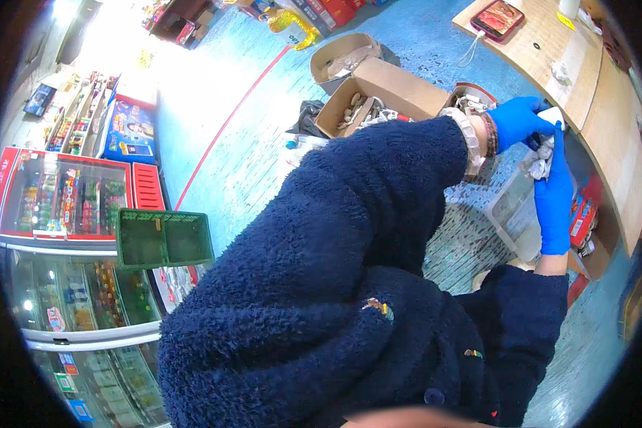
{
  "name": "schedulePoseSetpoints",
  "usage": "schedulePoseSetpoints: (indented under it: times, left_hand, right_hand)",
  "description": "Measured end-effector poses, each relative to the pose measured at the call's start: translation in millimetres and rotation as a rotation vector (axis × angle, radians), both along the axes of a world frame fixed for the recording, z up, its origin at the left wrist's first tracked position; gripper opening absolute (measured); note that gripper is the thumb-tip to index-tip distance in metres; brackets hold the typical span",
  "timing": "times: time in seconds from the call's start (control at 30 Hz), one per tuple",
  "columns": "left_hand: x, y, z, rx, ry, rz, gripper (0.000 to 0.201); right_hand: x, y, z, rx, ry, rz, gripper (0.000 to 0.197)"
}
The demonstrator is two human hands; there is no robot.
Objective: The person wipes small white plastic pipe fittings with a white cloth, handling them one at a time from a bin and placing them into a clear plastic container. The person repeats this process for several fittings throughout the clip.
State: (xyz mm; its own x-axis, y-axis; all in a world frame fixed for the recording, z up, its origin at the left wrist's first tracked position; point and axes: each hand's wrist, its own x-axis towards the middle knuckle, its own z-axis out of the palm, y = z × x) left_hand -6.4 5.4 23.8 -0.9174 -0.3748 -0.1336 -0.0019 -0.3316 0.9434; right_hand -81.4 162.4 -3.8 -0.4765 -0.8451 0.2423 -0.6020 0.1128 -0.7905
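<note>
Both of my hands wear blue gloves and meet at the edge of a wooden table. My left hand (pixel 518 123) comes in from the left, its fingers closed on a small white piece (pixel 551 115) whose kind I cannot make out. My right hand (pixel 556 187) reaches up from below, with its fingertips against the same piece. A crumpled whitish cloth or tissue (pixel 541 161) is bunched in its palm. Below the hands is a translucent plastic bin (pixel 507 221).
The wooden table (pixel 593 93) curves along the right, with a phone (pixel 498 19) on it. Open cardboard boxes (pixel 403 85) of small parts stand on the blue floor (pixel 225 78). A green crate (pixel 165 239) sits by the glass-fronted coolers (pixel 64 196) at left.
</note>
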Motion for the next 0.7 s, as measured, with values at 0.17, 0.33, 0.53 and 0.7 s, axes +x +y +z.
schedulePoseSetpoints:
  times: [0.17, 0.33, 0.53, 0.7]
  left_hand:
    - [2, 10, 13, -0.213, 0.14, 0.042, 0.047]
    - [2, 12, 16, -0.299, 0.189, 0.047, 0.05]
    - [-6, 17, 17, -0.426, 0.362, 0.015, 0.047]
    - [-10, 23, 4, -0.223, 0.184, 0.14, 0.044]
  right_hand:
    - [0, -25, -6, -0.222, -0.162, -0.03, 0.07]
    - [-19, -7, -13, -0.429, -0.623, 0.117, 0.07]
    - [-34, 23, -14, -0.352, -0.798, 0.018, 0.034]
    - [-14, 1, 5, -0.333, -0.755, -0.133, 0.049]
